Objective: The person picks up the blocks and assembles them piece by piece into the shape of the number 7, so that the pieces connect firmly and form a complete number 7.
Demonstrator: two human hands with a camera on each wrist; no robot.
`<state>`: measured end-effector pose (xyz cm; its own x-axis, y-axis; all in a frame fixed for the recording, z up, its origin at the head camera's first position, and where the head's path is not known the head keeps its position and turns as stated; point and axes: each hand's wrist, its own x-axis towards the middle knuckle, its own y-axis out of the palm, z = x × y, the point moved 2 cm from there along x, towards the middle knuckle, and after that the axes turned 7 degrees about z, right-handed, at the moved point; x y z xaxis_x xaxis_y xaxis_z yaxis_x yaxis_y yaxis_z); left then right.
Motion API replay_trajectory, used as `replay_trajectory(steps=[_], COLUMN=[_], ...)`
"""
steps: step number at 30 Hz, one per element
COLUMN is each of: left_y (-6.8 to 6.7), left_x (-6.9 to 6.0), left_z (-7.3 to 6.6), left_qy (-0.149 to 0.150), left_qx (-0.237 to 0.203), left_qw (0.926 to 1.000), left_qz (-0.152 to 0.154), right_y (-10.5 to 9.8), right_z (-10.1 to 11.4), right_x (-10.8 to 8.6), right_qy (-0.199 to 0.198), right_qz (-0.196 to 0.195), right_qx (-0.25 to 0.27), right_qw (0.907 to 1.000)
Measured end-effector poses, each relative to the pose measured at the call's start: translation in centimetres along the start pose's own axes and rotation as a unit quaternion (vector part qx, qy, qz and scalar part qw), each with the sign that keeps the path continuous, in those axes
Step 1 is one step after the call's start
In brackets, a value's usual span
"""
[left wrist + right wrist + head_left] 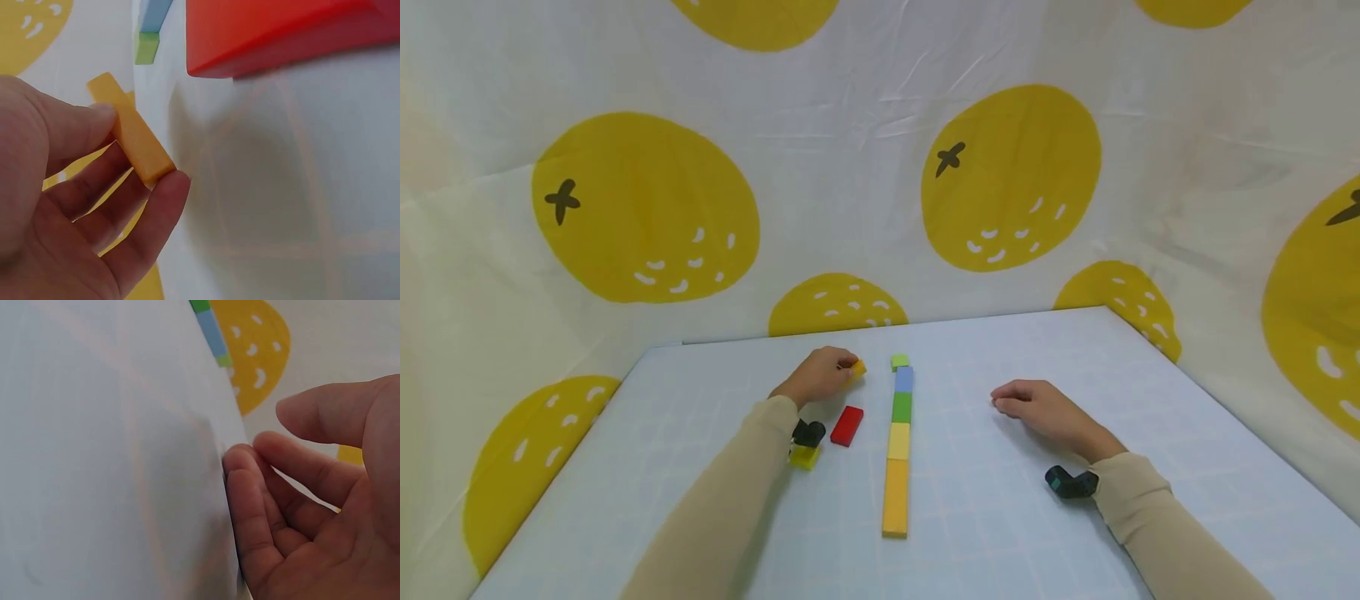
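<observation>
Between thumb and fingers, my left hand (822, 376) pinches an orange block (134, 134), held above the table left of a row of blocks. That row runs away from me: a long orange block (895, 498), a pale yellow one (898, 442), a green one (902, 407), a blue one (904, 380) and a small light green block (899, 362) at the far end. My right hand (1051, 414) rests on the table right of the row, fingers loosely bent, holding nothing; the right wrist view shows its thumb apart from the fingers.
A red block (847, 426) lies between my left forearm and the row. Nearer me, a yellow block (804, 457) is partly hidden by the left wrist camera. Behind the white table (1000, 533) hangs a cloth printed with large yellow fruit.
</observation>
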<state>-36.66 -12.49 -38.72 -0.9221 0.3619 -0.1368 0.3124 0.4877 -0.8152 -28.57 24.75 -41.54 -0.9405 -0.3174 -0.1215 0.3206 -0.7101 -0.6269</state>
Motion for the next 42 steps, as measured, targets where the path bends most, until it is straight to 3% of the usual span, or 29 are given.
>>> replay_trajectory(steps=[6,13,18,23,33,42], left_y=[0.5,0.9,1.0,1.2,1.5,1.7], left_x=[0.9,1.0,1.2,1.7,2.9,3.4], left_z=[-0.8,-2.1,-2.8,-3.0,-3.0,-2.3], left_qy=[-0.008,-0.03,-0.015,0.003,-0.006,-0.004], left_qx=[-0.002,0.021,0.065,0.087,0.094,0.064], left_qw=[1.0,0.9993,0.9974,0.9953,0.9951,0.9976], left_qz=[-0.003,-0.005,-0.026,-0.041,-0.029,-0.026], right_y=[-0.1,0.3,0.2,0.4,0.9,0.7], right_z=[0.1,0.2,0.3,0.6,0.3,0.4], right_x=[-0.1,0.2,0.4,0.3,0.2,0.1], right_qy=[0.005,0.012,0.009,-0.003,-0.001,-0.009], right_qz=[-0.012,-0.023,-0.032,-0.039,-0.05,-0.051], right_qx=[-0.009,-0.03,-0.038,-0.042,-0.044,-0.047], right_qw=[0.9999,0.9992,0.9987,0.9983,0.9978,0.9976])
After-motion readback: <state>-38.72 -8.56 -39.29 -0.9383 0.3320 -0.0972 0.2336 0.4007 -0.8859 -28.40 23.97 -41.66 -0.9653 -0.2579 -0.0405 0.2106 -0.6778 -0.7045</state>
